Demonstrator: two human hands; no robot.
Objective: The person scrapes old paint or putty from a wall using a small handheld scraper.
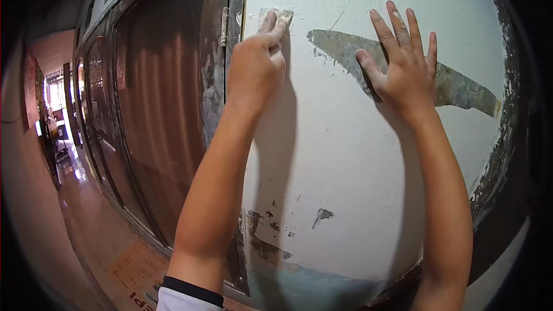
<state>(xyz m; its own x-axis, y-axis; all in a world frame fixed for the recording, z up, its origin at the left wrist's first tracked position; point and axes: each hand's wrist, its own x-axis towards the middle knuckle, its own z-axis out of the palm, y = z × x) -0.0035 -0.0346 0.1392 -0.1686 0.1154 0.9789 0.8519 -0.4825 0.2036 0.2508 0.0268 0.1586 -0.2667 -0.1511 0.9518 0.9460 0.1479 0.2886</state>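
Observation:
My left hand (259,60) is closed, its fingers pressing a small piece of sandpaper (284,15) against the upper left of a white-coated panel (340,155). The piece is flat, greyish and dusted with white; the fingers cover much of it. Spread flat on the same panel, my right hand (406,69) holds nothing. Beneath it runs a bare grey patch (461,85) with ragged edges, where the white coat is absent. White dust coats the fingertips of both hands.
Left of the panel stands a dark wooden frame with a metal hinge (224,27) and a brown curtain (161,103) behind glass. Printed cardboard (135,273) lies on the floor. A passage (69,155) leads away at far left. A worn dark edge (504,98) borders the panel's right.

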